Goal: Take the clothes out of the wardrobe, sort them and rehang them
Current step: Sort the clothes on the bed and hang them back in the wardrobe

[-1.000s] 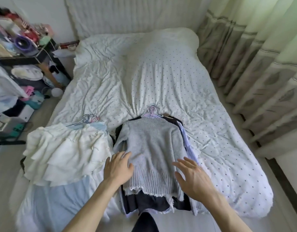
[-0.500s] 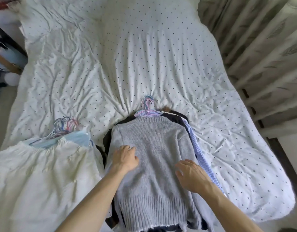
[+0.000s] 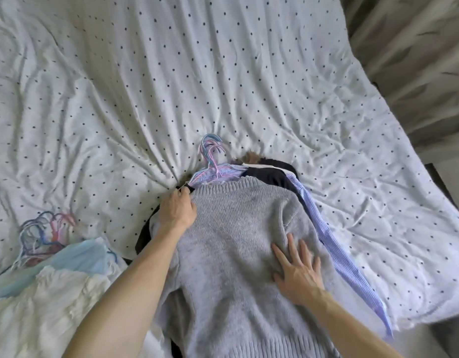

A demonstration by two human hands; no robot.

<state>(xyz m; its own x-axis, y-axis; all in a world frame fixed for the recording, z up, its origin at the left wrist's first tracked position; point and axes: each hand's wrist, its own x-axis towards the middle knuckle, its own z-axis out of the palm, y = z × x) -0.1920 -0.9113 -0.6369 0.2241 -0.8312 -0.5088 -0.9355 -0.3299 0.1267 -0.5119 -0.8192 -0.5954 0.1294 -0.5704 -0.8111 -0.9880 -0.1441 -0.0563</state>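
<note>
On the near edge of the bed, the left hand has its fingers curled over the shoulder edge of the grey sweater, just beside the ribbed collar. The right hand lies flat on the same sweater lower down, with its fingers straight and spread.

The sweater tops a pile of three visible garments. A blue striped shirt shows along its right side, and a dark garment shows at the collar and at the left edge. A bunch of pink and blue hanger hooks pokes out above the collar, too tangled to count.

A second pile lies to the left, apart from the first. It holds two garments, a white ruffled garment over a light blue garment, with another cluster of hangers at its top.

Both piles rest on one dotted white bedspread. A curtain hangs on the right.
</note>
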